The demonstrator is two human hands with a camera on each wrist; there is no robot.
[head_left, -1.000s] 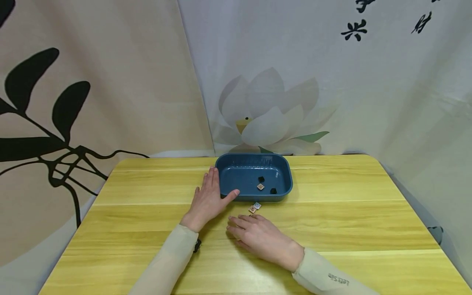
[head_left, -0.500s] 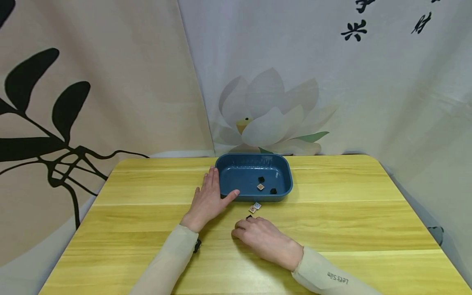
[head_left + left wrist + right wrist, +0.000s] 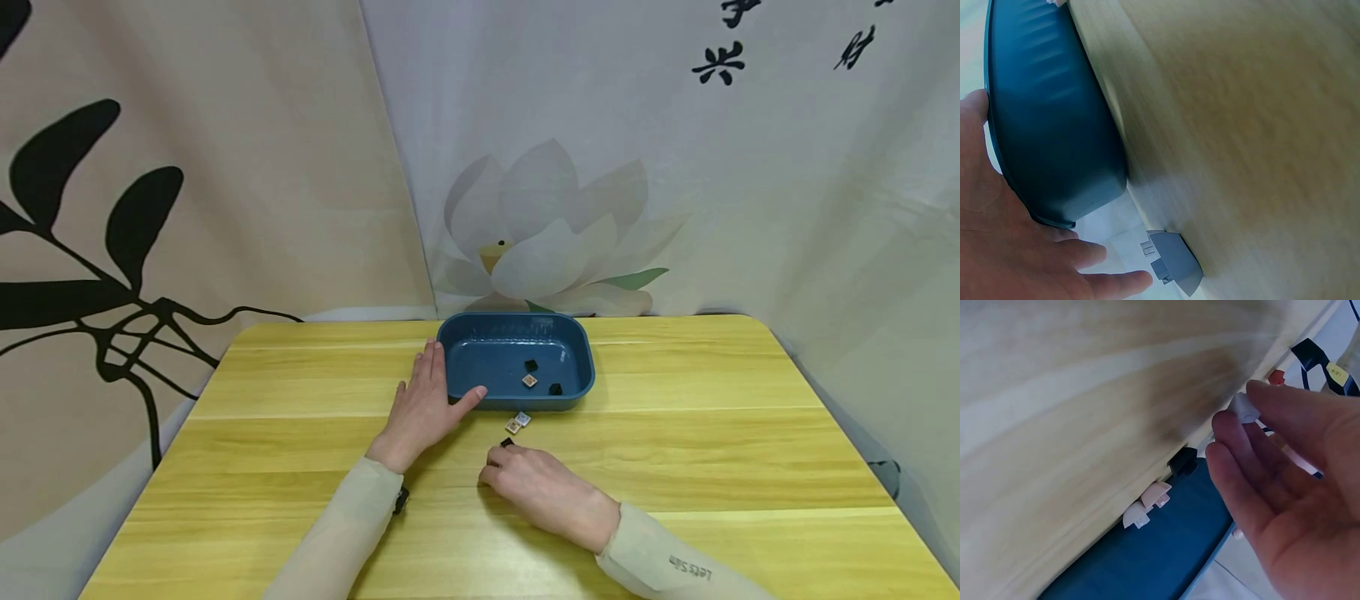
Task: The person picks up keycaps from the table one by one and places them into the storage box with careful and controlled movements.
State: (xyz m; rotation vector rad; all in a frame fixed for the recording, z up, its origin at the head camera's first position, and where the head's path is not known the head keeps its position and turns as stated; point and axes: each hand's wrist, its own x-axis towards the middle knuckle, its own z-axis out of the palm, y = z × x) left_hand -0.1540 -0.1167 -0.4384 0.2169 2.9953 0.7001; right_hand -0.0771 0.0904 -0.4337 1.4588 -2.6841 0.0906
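In the head view, my left hand touches the left end of a blue tray, with straight fingers along its side and the thumb at its front rim. My right hand is over the table in front of the tray. Its thumb and a fingertip pinch a small light grey keycap, seen in the right wrist view. Just beyond that hand lie a black keycap, a pinkish keycap and a white keycap. Inside the tray are two black keycaps and a pale keycap.
The tray stands near the back edge of the wooden table. Behind the table hangs a printed curtain. A grey angular object shows low in the left wrist view; its kind is unclear.
My right hand has drawn slightly right and toward me, its fingers now more curled. The black keycap beyond it has come into view. The left hand and tray have not moved.
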